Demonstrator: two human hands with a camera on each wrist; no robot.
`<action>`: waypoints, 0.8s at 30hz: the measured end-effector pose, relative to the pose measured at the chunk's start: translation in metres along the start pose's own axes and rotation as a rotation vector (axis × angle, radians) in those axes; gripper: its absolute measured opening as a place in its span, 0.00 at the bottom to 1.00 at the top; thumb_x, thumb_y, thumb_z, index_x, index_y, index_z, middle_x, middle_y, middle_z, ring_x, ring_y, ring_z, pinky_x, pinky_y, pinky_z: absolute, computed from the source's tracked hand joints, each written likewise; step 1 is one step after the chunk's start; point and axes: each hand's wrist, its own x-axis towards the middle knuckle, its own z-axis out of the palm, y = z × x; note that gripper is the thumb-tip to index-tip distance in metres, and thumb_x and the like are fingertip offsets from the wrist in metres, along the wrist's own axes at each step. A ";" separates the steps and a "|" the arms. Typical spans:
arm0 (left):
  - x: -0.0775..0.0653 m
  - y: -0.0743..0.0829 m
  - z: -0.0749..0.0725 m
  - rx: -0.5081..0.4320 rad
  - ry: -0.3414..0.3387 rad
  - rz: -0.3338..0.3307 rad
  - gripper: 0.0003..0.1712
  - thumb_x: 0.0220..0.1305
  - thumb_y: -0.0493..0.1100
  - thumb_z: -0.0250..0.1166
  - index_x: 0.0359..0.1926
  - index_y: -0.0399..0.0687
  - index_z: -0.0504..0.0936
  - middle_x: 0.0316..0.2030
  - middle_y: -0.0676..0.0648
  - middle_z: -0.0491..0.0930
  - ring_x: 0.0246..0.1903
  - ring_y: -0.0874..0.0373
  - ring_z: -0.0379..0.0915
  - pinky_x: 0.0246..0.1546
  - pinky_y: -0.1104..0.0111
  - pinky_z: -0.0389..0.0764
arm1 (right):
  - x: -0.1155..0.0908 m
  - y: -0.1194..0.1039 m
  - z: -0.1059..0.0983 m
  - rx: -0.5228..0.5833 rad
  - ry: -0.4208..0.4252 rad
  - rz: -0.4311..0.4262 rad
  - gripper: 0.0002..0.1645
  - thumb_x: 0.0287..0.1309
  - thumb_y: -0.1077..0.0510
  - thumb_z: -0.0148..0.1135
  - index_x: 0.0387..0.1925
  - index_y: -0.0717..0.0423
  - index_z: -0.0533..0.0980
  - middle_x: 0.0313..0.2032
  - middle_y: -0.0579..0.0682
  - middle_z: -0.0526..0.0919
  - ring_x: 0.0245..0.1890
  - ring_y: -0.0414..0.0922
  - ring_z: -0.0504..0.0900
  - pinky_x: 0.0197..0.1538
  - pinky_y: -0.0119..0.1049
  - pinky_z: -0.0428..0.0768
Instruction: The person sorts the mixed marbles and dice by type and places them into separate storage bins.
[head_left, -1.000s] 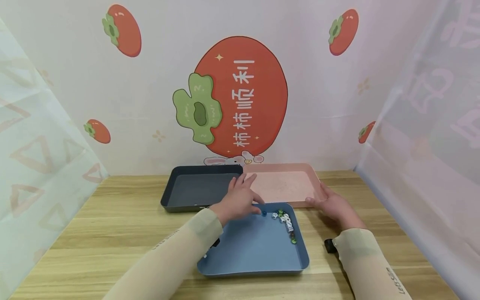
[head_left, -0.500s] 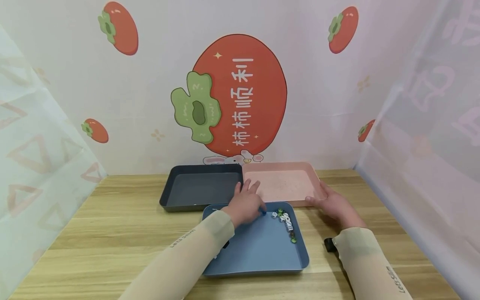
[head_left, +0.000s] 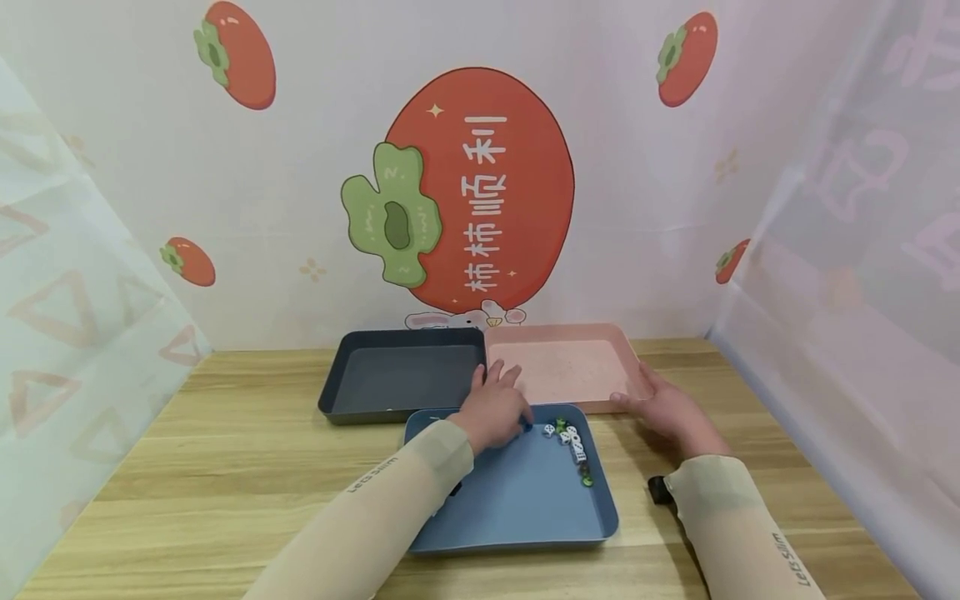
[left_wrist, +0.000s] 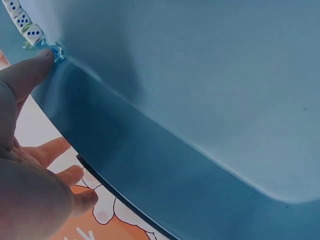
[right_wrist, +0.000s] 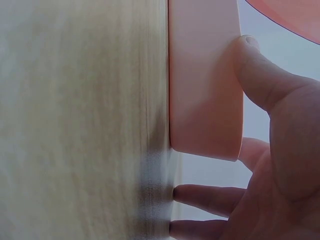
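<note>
My left hand [head_left: 491, 414] reaches over the far wall of a blue tray [head_left: 525, 500]. Its thumb and index finger pinch a small clear blue piece [left_wrist: 57, 53] at that wall; the other fingers spread outside the rim. The index fingertip is mostly hidden in the left wrist view. Beside the piece, several white dice [head_left: 576, 446] and a few small green pieces [head_left: 587, 481] lie along the tray's far right corner. My right hand [head_left: 671, 412] holds the near right corner of a pink tray [head_left: 558, 371], thumb on the rim, two fingertips down by the table [right_wrist: 75, 125].
A dark grey tray [head_left: 405, 379] stands left of the pink one, behind the blue tray. A white cloth wall [head_left: 637, 250] printed with persimmons rises behind the trays, with cloth on both sides as well.
My left hand has moved right and down, bringing its fingertips onto the clear blue piece. The right hand keeps its place at the pink tray's corner.
</note>
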 end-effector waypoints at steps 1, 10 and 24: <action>0.000 0.001 0.000 -0.004 -0.002 0.002 0.08 0.57 0.48 0.68 0.38 0.68 0.87 0.67 0.44 0.58 0.67 0.39 0.40 0.61 0.41 0.43 | 0.000 0.000 0.000 -0.002 0.000 0.002 0.63 0.50 0.25 0.53 0.72 0.48 0.33 0.66 0.73 0.47 0.63 0.71 0.50 0.58 0.66 0.50; 0.000 0.002 0.006 -0.026 -0.008 -0.012 0.08 0.56 0.47 0.68 0.36 0.67 0.87 0.67 0.45 0.59 0.68 0.40 0.38 0.61 0.42 0.42 | -0.002 -0.003 -0.001 -0.004 0.010 -0.010 0.63 0.50 0.26 0.54 0.72 0.49 0.33 0.66 0.74 0.48 0.63 0.71 0.51 0.59 0.65 0.50; -0.002 -0.002 -0.001 -0.064 -0.049 0.021 0.07 0.55 0.51 0.69 0.36 0.71 0.87 0.66 0.45 0.60 0.68 0.39 0.38 0.60 0.40 0.42 | 0.000 -0.001 0.001 0.007 0.000 0.018 0.64 0.49 0.24 0.53 0.72 0.46 0.32 0.66 0.73 0.47 0.63 0.71 0.50 0.58 0.67 0.50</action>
